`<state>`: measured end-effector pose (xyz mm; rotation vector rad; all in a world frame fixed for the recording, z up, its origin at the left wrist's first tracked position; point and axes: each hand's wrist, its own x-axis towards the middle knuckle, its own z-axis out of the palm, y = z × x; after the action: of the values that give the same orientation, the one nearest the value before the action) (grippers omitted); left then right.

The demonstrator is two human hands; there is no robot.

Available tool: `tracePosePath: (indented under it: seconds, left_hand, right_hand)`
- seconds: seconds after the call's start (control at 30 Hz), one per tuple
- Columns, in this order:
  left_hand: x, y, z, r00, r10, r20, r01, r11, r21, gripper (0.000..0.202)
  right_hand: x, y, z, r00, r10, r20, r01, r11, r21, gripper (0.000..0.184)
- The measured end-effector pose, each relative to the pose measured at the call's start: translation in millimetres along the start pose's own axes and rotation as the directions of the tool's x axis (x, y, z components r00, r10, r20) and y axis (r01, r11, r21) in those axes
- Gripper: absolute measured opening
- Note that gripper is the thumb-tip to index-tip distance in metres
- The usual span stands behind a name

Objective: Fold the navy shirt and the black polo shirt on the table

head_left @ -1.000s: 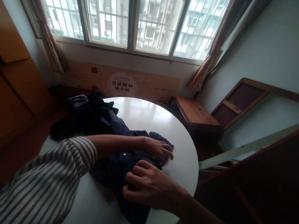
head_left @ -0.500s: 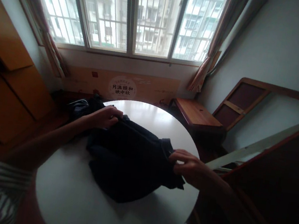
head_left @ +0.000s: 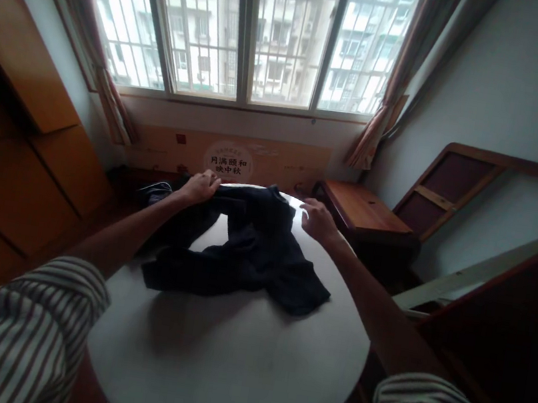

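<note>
A dark navy garment lies spread over the far half of a round white table. My left hand is closed on the garment's far left edge at the back of the table. My right hand grips its far right edge, fingers curled into the cloth. Both arms reach forward in striped sleeves. A loose part of the garment trails toward me, ending in a flap at the right.
More dark cloth hangs off the table's far left edge. A wooden bench and a leaning wooden frame stand at the right. Orange cabinets line the left wall. A printed cardboard panel sits under the window.
Both hands have moved from the near side of the garment to its far edge, carrying the cloth toward the window side and spreading it out. The view has tilted and shifted back slightly.
</note>
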<state>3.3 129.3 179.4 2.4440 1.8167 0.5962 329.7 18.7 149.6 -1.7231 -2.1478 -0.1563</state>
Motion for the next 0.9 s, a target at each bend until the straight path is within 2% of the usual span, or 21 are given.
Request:
tracePosePath:
  seconds: [0.03,0.1,0.2,0.37,0.47,0.6,0.67,0.7,0.77,0.8,0.83,0.87,0.9]
  left_hand:
    - [-1.5,-12.2,11.3,0.996,-0.047,0.078,0.044,0.998,0.044,0.05]
    - [-11.7,-31.8,30.8,0.981,-0.057,0.187,0.04,0.995,0.093,0.065]
    - [-32.0,-45.0,53.8,0.973,0.028,0.228,-0.042,0.998,0.054,0.074]
    - [-56.1,-37.2,81.0,0.925,0.071,0.374,-0.074,0.997,-0.006,0.075]
    - [-67.4,-28.0,90.3,0.902,0.088,0.423,-0.105,0.994,0.018,0.056]
    - [-86.2,-22.7,87.4,0.888,0.063,0.455,-0.1,0.993,0.057,0.027]
    - [-97.7,-25.8,77.8,0.869,0.092,0.486,-0.129,0.991,0.043,0.022]
    - [-103.3,-28.6,71.1,0.843,0.118,0.524,-0.153,0.988,0.023,0.021]
    - [-111.6,-35.2,56.1,0.748,0.165,0.643,-0.197,0.98,-0.023,0.019]
    - [-113.4,-38.1,48.8,0.694,0.168,0.7,-0.206,0.978,-0.031,0.019]
    - [-113.2,-40.0,42.7,0.66,0.151,0.736,-0.207,0.978,-0.015,0.021]
    - [-111.0,-40.7,38.5,0.667,0.118,0.736,-0.2,0.979,0.025,0.022]
    - [-107.0,-39.8,36.7,0.718,0.076,0.692,-0.18,0.98,0.079,0.024]
  right_hand:
    - [-14.6,-4.3,9.7,0.997,0.066,0.049,-0.067,0.997,0.027,0.029]
    - [-44.1,-9.3,25.7,0.983,0.139,0.118,-0.145,0.988,0.046,0.035]
    - [-77.9,-10.1,40.3,0.968,0.171,0.181,-0.186,0.98,0.07,0.035]
    - [-99.4,-4.7,46.4,0.945,0.19,0.267,-0.231,0.964,0.133,0.032]
    - [-99.0,7.1,38.4,0.936,0.194,0.293,-0.249,0.954,0.164,0.032]
    - [-91.0,47.3,11.8,0.923,0.215,0.32,-0.281,0.943,0.178,0.027]
    - [-87.0,74.8,-2.1,0.907,0.324,0.271,-0.359,0.929,0.091,0.026]
    - [-85.5,88.0,-7.0,0.892,0.402,0.208,-0.416,0.909,0.024,0.027]
    - [-83.1,109.6,-10.4,0.846,0.531,0.045,-0.525,0.846,-0.09,0.032]
    - [-82.0,116.9,-8.5,0.837,0.546,-0.027,-0.545,0.829,-0.122,0.035]
    - [-80.6,121.4,-4.5,0.846,0.53,-0.067,-0.533,0.834,-0.143,0.038]
    - [-78.9,122.9,1.4,0.866,0.493,-0.084,-0.5,0.851,-0.162,0.04]
    - [-77.0,121.5,8.4,0.89,0.446,-0.098,-0.456,0.87,-0.185,0.041]
